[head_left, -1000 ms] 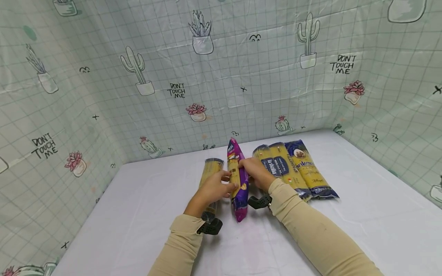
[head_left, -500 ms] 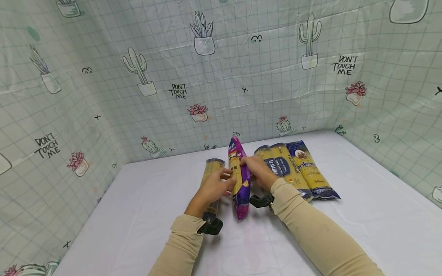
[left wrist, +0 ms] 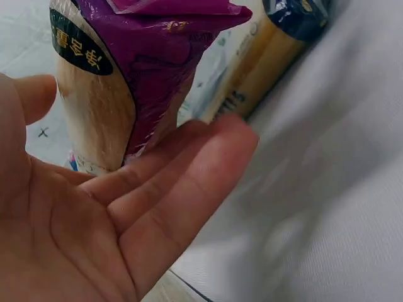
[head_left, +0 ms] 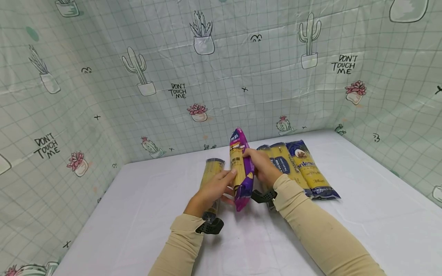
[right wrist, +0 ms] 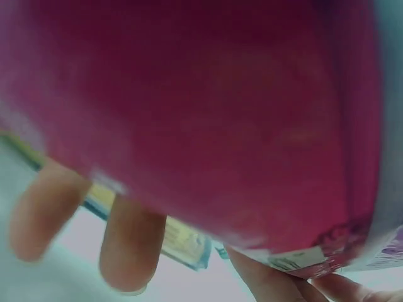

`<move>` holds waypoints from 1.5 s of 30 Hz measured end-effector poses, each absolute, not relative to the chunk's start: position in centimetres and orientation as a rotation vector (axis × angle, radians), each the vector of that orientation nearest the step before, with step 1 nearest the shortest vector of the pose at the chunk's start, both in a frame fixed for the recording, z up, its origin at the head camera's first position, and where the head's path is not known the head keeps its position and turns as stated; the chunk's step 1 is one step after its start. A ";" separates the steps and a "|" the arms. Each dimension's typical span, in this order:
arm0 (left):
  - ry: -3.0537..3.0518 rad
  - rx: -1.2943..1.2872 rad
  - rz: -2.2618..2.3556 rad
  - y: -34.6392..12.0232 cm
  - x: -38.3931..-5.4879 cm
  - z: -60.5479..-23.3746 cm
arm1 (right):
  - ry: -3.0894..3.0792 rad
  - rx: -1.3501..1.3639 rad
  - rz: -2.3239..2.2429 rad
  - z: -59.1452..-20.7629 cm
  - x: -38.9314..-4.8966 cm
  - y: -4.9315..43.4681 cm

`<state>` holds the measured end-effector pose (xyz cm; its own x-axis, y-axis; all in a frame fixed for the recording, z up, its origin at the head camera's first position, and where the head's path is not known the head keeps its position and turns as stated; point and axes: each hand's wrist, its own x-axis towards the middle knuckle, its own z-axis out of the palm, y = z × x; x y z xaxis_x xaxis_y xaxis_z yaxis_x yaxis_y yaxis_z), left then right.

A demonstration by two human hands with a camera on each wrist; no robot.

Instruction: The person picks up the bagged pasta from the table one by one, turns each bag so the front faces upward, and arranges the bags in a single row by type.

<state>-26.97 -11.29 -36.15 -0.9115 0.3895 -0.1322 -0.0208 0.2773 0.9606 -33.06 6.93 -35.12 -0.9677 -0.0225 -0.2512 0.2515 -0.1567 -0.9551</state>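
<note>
A purple and yellow pack of dried noodles stands tilted over the middle of the table, its printed front turned left. My right hand grips its right side, thumb over the top edge; in the right wrist view its magenta back covers most of the frame, with fingers showing below. At the pack's lower left is my left hand, thumb near the front face. Its fingers reach out nearly straight under the pack's end in the left wrist view. Just left lies a clear-wrapped spaghetti pack, partly behind that hand.
To the right, two yellow spaghetti packs with blue labels lie side by side, partly covered by my right hand and wrist. An Ankara pasta pack lies beside them. A cactus-print curtain rises behind the white table.
The noodle pack has risen and shifted slightly right, its front turning more toward the head camera. My left hand's thumb has come up along the front, with its fingers lower, toward the underside.
</note>
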 end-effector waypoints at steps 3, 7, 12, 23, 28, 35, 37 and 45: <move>2.105 0.353 1.706 -11.5 -26.9 -36.1 | 1.879 0.264 -2.269 -34.8 -33.0 7.1; 1.931 0.399 1.749 -11.6 -26.9 -36.0 | 1.800 0.226 -2.342 -34.1 -32.8 7.3; 1.686 0.517 1.841 -11.9 -26.9 -36.0 | 1.740 0.166 -2.384 -33.4 -32.6 7.3; 1.521 0.599 1.962 -11.7 -26.9 -36.3 | 1.703 0.130 -2.345 -33.2 -32.8 7.8; 1.662 0.514 1.973 -11.4 -27.1 -36.5 | 1.601 -0.052 -2.302 -33.1 -33.1 8.3; 1.851 0.508 1.950 -11.0 -27.3 -36.8 | 1.632 -0.225 -2.195 -33.4 -33.6 9.5; 1.894 0.518 1.941 -10.9 -27.3 -36.9 | 1.653 -0.227 -2.174 -33.5 -33.6 9.8; 2.027 0.556 1.915 -10.5 -27.2 -37.0 | 1.798 -0.147 -2.136 -33.6 -33.8 10.4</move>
<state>-27.21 -10.52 -36.96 -0.8809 0.4710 0.0479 0.0746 0.0382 0.9965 -33.78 10.44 -33.63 -0.9355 -0.3244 -0.1400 0.1934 -0.1386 -0.9713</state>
